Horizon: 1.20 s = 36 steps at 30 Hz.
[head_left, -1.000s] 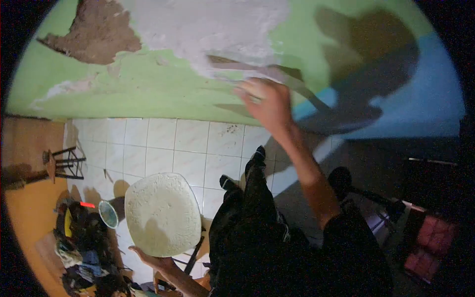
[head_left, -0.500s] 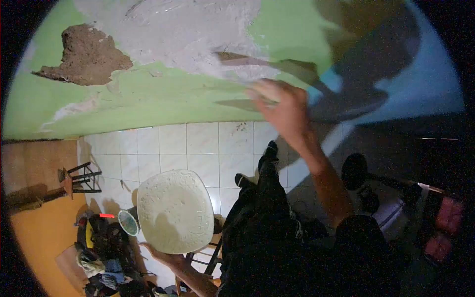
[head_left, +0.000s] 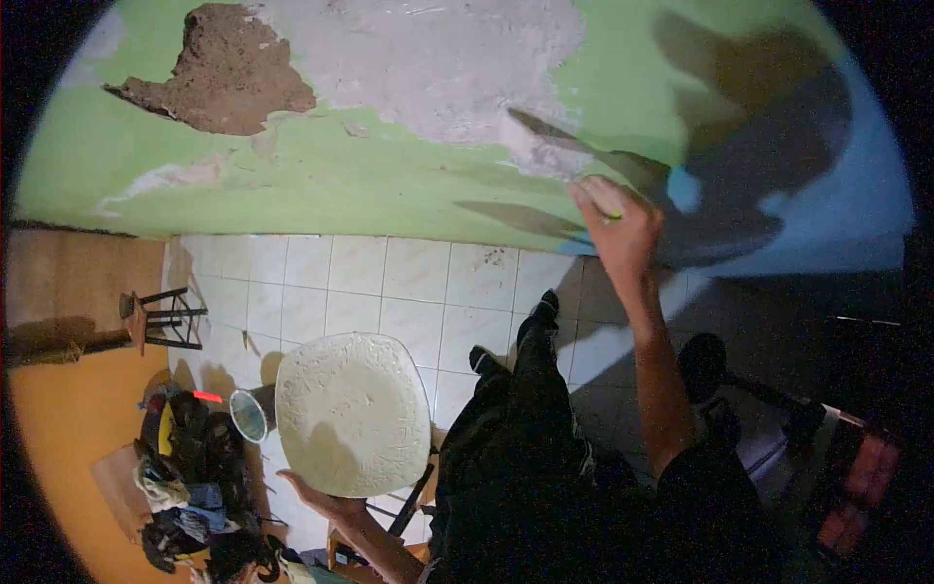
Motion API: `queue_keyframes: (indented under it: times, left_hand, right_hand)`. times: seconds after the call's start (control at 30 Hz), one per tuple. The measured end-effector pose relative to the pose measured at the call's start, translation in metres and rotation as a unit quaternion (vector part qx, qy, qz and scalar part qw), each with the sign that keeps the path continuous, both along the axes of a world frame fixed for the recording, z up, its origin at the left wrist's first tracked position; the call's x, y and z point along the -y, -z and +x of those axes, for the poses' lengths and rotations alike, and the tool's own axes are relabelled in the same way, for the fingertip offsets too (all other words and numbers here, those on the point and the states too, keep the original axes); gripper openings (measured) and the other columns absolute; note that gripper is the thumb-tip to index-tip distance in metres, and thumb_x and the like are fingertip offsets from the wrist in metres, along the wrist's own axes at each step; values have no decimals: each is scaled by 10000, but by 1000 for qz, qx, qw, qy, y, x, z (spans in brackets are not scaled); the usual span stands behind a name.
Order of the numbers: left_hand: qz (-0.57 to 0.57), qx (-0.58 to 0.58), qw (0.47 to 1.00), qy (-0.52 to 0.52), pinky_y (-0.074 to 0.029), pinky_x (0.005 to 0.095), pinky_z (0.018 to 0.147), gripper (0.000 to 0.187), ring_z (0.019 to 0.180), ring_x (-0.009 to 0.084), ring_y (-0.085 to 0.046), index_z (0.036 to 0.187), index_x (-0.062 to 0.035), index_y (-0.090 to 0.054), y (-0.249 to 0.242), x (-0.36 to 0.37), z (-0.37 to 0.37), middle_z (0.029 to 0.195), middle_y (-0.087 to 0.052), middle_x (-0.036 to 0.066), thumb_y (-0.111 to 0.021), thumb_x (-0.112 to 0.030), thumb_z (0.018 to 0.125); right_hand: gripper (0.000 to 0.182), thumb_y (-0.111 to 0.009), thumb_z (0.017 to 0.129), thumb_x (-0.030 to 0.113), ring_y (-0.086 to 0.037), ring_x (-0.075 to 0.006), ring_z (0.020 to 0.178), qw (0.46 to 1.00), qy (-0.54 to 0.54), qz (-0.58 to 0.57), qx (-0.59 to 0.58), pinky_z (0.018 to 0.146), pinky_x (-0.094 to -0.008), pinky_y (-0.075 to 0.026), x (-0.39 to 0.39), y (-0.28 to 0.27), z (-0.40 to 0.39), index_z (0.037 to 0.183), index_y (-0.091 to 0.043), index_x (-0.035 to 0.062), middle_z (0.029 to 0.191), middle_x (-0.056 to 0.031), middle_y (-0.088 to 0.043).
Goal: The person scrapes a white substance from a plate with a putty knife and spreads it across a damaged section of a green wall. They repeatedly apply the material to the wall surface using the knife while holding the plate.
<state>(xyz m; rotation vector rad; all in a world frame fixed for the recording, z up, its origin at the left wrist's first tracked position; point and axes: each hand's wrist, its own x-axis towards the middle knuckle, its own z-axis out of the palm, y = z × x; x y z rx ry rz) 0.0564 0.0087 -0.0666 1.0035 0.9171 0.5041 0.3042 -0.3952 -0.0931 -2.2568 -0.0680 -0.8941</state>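
My right hand is closed on a scraper, whose pale blade lies at the lower edge of the white plaster patch on the green wall. Left of that patch a brown bare spot shows in the wall. My left hand holds a large squarish board from below at its near edge. Whitish paste is smeared over the board, and the shadow of a head falls on it.
A bucket stands left of the board, near a heap of clothes and bags. A stool is at the far left. My feet are on the tiled floor. A dark fan-like object is at the right.
My right hand has moved right and slightly down along the wall with the scraper. The view has shifted, so the wall patches appear further right and higher. My left hand still holds the board.
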Motion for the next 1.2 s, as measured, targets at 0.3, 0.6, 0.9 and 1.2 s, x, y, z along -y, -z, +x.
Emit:
queue_keyframes:
  times: [0.3,0.6,0.9,1.2]
  left_hand:
    - [5,25,999,24,-432,517,988,733,1181,356,-511,1329,21,-458,-9,16,4,1318,-502,209,-356,-605,960]
    - [-3,4,1000,19,-368,519,1048,724,1228,368,-472,1393,-1,-399,8,-4,-11,1367,-468,198,-243,-581,989]
    - [35,20,997,61,-390,492,1035,730,1223,342,-484,1389,7,-398,-16,12,13,1348,-487,192,-276,-589,984]
    - [60,-15,998,13,-393,494,1026,731,1210,337,-493,1363,31,-425,-14,-1,4,1324,-504,201,-276,-580,990]
  right_hand:
    - [164,-721,805,215,-656,-323,741,992,-111,-58,35,678,-426,-528,-54,-1,72,922,-700,102,821,-128,-678]
    - [200,-811,724,66,-708,-227,825,998,-31,-51,22,735,-331,-556,12,-23,-10,902,-730,23,904,-118,-725]
    - [141,-750,798,169,-683,-264,793,994,-105,-10,18,721,-341,-547,-29,8,67,907,-726,82,929,-83,-710]
    - [185,-805,738,73,-708,-232,793,997,58,-28,32,746,-324,-547,59,-12,-47,897,-730,14,893,-112,-727]
